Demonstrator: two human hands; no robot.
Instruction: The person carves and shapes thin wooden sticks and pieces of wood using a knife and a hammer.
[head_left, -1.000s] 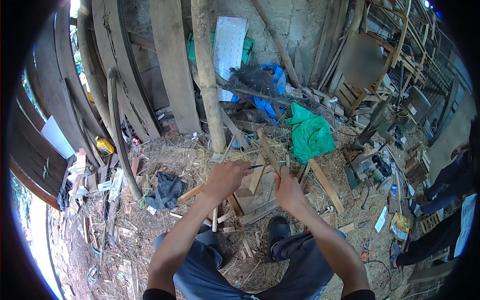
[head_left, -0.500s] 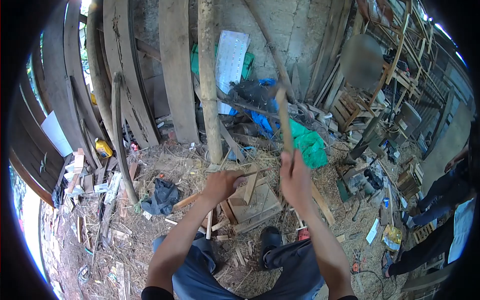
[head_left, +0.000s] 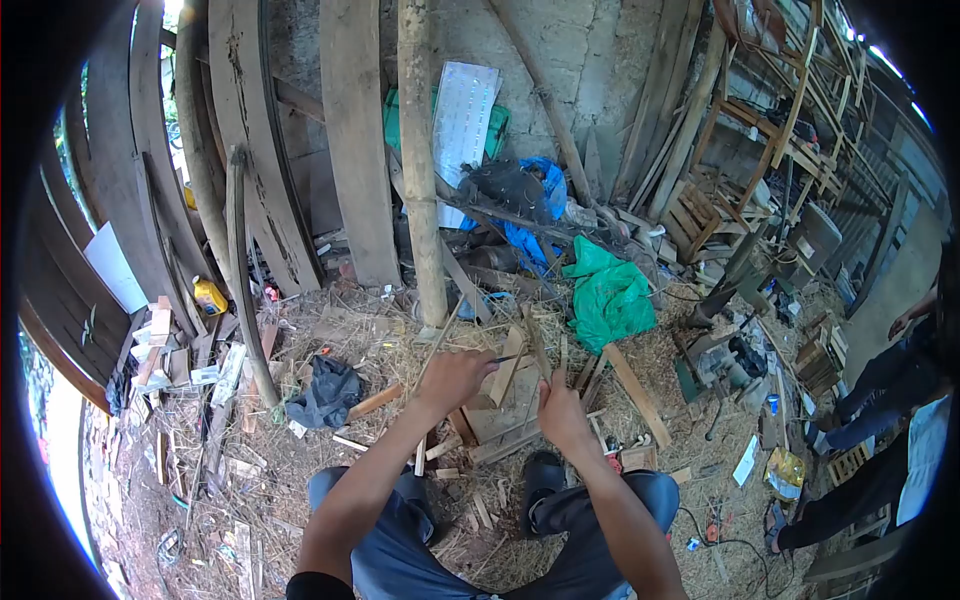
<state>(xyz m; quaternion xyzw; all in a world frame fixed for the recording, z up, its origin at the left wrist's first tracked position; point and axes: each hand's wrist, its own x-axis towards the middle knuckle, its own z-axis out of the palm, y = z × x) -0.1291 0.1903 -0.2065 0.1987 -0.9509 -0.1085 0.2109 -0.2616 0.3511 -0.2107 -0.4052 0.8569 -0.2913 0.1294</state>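
Observation:
My left hand [head_left: 452, 380] is closed around a thin, dark, pointed tool [head_left: 507, 358] that sticks out to the right; its exact kind is unclear. Close by on the right, my right hand [head_left: 562, 412] grips a wooden stick [head_left: 536, 340] slanting up and away from me. The stick's upper part is near the tool's tip; I cannot tell whether they touch. Below both hands a low wooden block [head_left: 510, 420] lies on the ground in front of my feet, partly covered by wood pieces. A loose board [head_left: 637, 395] lies to its right.
Straw and wood scraps litter the ground. A bamboo post [head_left: 420, 190] stands ahead, with a green plastic sheet [head_left: 610, 300] to its right. A black plastic bag [head_left: 328, 390] and yellow bottle [head_left: 208, 296] lie left. Another person's legs [head_left: 870, 470] are at the right edge.
My right hand has come down and slightly left, bringing the raised stick down beside the thin tool. My left hand has shifted slightly right and down, still holding the tool.

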